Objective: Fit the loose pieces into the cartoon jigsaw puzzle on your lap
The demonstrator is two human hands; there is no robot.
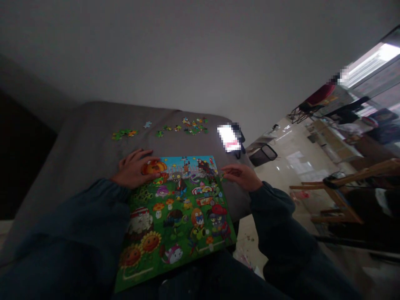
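Note:
A nearly finished cartoon jigsaw puzzle (178, 216) with sunflowers, mushrooms and zombies lies on a grey padded surface (87, 141), tilted in the view. My left hand (134, 168) rests with spread fingers on the puzzle's far left corner and holds nothing. My right hand (240, 176) sits just off the puzzle's right edge, on the grey surface. A small green jigsaw piece (222, 177) is pinched at its fingertips. Loose pieces lie beyond the puzzle in a scattered group (193, 126), a smaller green group (123, 133) and a single blue piece (147, 124).
A bright, blurred screen (229, 137) lies at the grey surface's far right corner. Beyond that edge are a black mesh bin (262, 155), a tiled floor (290, 166) and a wooden chair frame (331, 196). A wall rises behind.

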